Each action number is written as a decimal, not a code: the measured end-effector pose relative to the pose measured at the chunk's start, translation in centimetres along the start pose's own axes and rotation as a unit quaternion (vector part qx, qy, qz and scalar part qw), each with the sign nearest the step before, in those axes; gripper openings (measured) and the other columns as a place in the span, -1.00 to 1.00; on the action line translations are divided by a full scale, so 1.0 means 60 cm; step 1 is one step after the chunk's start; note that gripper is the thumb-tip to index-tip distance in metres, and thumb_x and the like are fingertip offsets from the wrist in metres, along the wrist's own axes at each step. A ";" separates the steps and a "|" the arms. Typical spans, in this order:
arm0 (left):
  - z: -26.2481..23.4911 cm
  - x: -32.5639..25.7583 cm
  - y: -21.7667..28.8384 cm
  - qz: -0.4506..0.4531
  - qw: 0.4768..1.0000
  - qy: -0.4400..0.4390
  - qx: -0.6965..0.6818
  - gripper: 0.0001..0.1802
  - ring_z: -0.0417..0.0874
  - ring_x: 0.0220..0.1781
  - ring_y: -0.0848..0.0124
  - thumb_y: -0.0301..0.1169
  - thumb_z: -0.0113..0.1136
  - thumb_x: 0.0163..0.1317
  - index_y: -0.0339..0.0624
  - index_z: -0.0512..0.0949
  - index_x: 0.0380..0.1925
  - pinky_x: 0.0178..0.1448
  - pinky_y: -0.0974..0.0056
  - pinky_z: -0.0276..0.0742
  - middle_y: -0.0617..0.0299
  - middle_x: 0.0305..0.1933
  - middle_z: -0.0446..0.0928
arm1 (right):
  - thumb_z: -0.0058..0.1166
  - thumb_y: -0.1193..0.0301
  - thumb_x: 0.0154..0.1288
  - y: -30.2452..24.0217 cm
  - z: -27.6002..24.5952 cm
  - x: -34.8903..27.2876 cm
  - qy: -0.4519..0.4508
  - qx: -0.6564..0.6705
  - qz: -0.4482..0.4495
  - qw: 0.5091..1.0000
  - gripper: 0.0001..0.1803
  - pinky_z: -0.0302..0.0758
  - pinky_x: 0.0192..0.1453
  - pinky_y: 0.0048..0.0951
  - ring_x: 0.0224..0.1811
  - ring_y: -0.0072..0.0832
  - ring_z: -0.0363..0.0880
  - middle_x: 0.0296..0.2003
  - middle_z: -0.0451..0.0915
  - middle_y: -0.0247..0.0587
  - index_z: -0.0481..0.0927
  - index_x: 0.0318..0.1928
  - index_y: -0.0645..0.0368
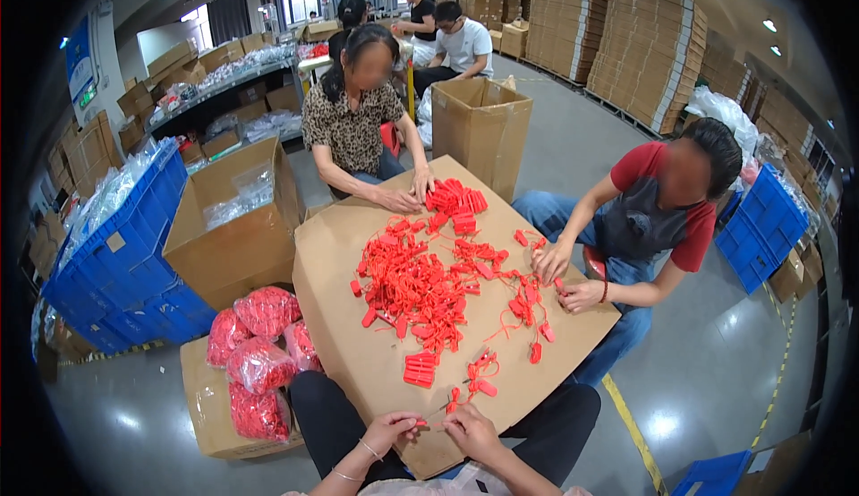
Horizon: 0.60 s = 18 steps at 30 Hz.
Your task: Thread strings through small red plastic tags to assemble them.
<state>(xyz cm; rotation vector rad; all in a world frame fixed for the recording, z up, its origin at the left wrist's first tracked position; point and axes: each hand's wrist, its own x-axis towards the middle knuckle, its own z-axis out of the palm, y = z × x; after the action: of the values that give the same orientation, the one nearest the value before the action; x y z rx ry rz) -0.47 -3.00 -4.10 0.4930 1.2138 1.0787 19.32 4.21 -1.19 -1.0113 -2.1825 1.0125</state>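
At the near edge of a cardboard sheet, my left hand pinches a small red plastic piece. My right hand is close beside it, its fingers closed on a red strap that stands up past the fingertips. A thin dark line runs between the two hands. Just beyond my right hand lie loose red tags with thin straps. To the left of these sits a neat row of red tags. A large tangled heap of them covers the middle of the sheet.
Two people sit across the sheet, a hand at the far side and a hand at the right, both handling red tags. Bags of red pieces rest on a box at my left. Open cartons and blue crates stand beyond.
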 end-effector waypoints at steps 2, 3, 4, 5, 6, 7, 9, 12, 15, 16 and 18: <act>0.004 0.003 0.005 0.021 0.999 0.002 0.026 -0.70 0.52 -0.36 0.52 -0.49 0.09 0.17 -0.41 0.44 -0.10 -0.18 0.44 0.50 0.16 -0.27 0.54 | 0.08 0.43 0.11 0.009 0.002 0.004 0.014 0.041 0.004 0.999 -0.89 0.44 -0.35 -0.36 -0.41 -0.26 0.49 -0.41 0.45 -0.15 0.52 -0.35 0.18; 0.014 -0.001 0.020 0.029 0.999 0.004 0.018 -0.70 0.52 -0.35 0.50 -0.50 0.10 0.16 -0.41 0.43 -0.11 -0.16 0.41 0.50 0.17 -0.27 0.53 | 0.07 0.44 0.12 0.007 0.000 0.007 0.026 0.043 0.000 0.999 -0.90 0.43 -0.36 -0.37 -0.41 -0.27 0.48 -0.42 0.45 -0.13 0.51 -0.36 0.20; 0.020 0.002 0.034 0.053 0.995 0.006 0.081 -0.70 0.53 -0.31 0.48 -0.52 0.10 0.16 -0.39 0.43 -0.10 -0.16 0.40 0.51 0.17 -0.26 0.53 | 0.06 0.45 0.13 0.008 -0.005 0.017 0.037 0.046 -0.003 0.998 -0.91 0.42 -0.37 -0.38 -0.42 -0.28 0.48 -0.44 0.45 -0.12 0.51 -0.37 0.21; 0.027 0.002 0.045 0.064 0.995 0.007 0.077 -0.69 0.54 -0.27 0.48 -0.53 0.10 0.15 -0.38 0.42 -0.09 -0.14 0.39 0.51 0.18 -0.25 0.52 | 0.04 0.46 0.14 0.005 -0.009 0.023 0.048 0.047 0.001 0.998 -0.92 0.40 -0.38 -0.39 -0.44 -0.30 0.47 -0.46 0.45 -0.12 0.52 -0.40 0.21; 0.027 0.005 0.048 0.103 0.991 -0.020 0.086 -0.68 0.54 -0.23 0.48 -0.54 0.10 0.14 -0.36 0.42 -0.07 -0.14 0.41 0.50 0.19 -0.23 0.52 | 0.04 0.47 0.15 -0.005 -0.019 0.028 0.048 0.048 0.002 0.998 -0.93 0.40 -0.39 -0.39 -0.46 -0.30 0.46 -0.45 0.44 -0.11 0.51 -0.38 0.21; 0.028 0.003 0.052 0.105 0.990 -0.014 0.095 -0.67 0.54 -0.22 0.49 -0.56 0.10 0.14 -0.36 0.41 -0.06 -0.12 0.41 0.50 0.19 -0.21 0.52 | 0.03 0.49 0.15 -0.014 -0.024 0.034 0.048 0.049 0.002 0.998 -0.94 0.41 -0.39 -0.38 -0.49 -0.30 0.46 -0.44 0.42 -0.11 0.50 -0.36 0.21; 0.037 0.014 0.058 0.108 0.989 -0.010 0.101 -0.66 0.54 -0.21 0.49 -0.58 0.10 0.13 -0.36 0.41 -0.05 -0.11 0.42 0.50 0.19 -0.19 0.51 | 0.06 0.51 0.14 -0.029 -0.034 0.049 0.044 0.076 0.017 0.996 -0.93 0.37 -0.45 -0.50 -0.53 -0.47 0.43 -0.47 0.40 -0.20 0.51 -0.35 0.25; 0.042 0.012 0.051 0.131 0.989 -0.028 0.059 -0.65 0.54 -0.17 0.49 -0.60 0.10 0.12 -0.36 0.39 -0.05 -0.07 0.42 0.50 0.18 -0.15 0.50 | 0.08 0.50 0.14 -0.031 -0.023 0.042 0.026 0.084 0.034 0.996 -0.92 0.39 -0.45 -0.54 -0.53 -0.51 0.43 -0.47 0.40 -0.24 0.52 -0.34 0.24; 0.037 0.013 0.037 0.138 0.988 -0.023 0.063 -0.65 0.53 -0.15 0.50 -0.61 0.10 0.11 -0.35 0.39 -0.05 -0.03 0.41 0.49 0.17 -0.13 0.49 | 0.08 0.50 0.14 -0.035 -0.018 0.041 0.005 0.090 0.039 0.995 -0.92 0.42 -0.42 -0.53 -0.51 -0.51 0.46 -0.46 0.41 -0.24 0.53 -0.33 0.22; 0.036 0.012 0.036 0.139 0.988 -0.031 0.062 -0.64 0.52 -0.13 0.50 -0.61 0.10 0.12 -0.35 0.38 -0.04 -0.03 0.41 0.48 0.17 -0.12 0.49 | 0.08 0.50 0.14 -0.036 -0.016 0.040 -0.005 0.094 0.036 0.995 -0.93 0.44 -0.41 -0.53 -0.50 -0.51 0.47 -0.45 0.42 -0.24 0.53 -0.34 0.21; 0.035 0.010 0.035 0.140 0.988 -0.039 0.060 -0.63 0.51 -0.12 0.51 -0.61 0.09 0.12 -0.35 0.37 -0.03 -0.02 0.42 0.48 0.17 -0.11 0.48 | 0.09 0.51 0.12 -0.036 -0.015 0.038 -0.006 0.088 0.032 0.996 -0.92 0.45 -0.40 -0.50 -0.49 -0.48 0.49 -0.44 0.43 -0.24 0.54 -0.34 0.21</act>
<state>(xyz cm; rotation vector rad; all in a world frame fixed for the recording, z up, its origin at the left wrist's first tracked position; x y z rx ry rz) 0.61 -1.06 -2.05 0.8106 1.1683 1.2145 17.72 5.44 1.41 -1.0012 -2.0398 1.2184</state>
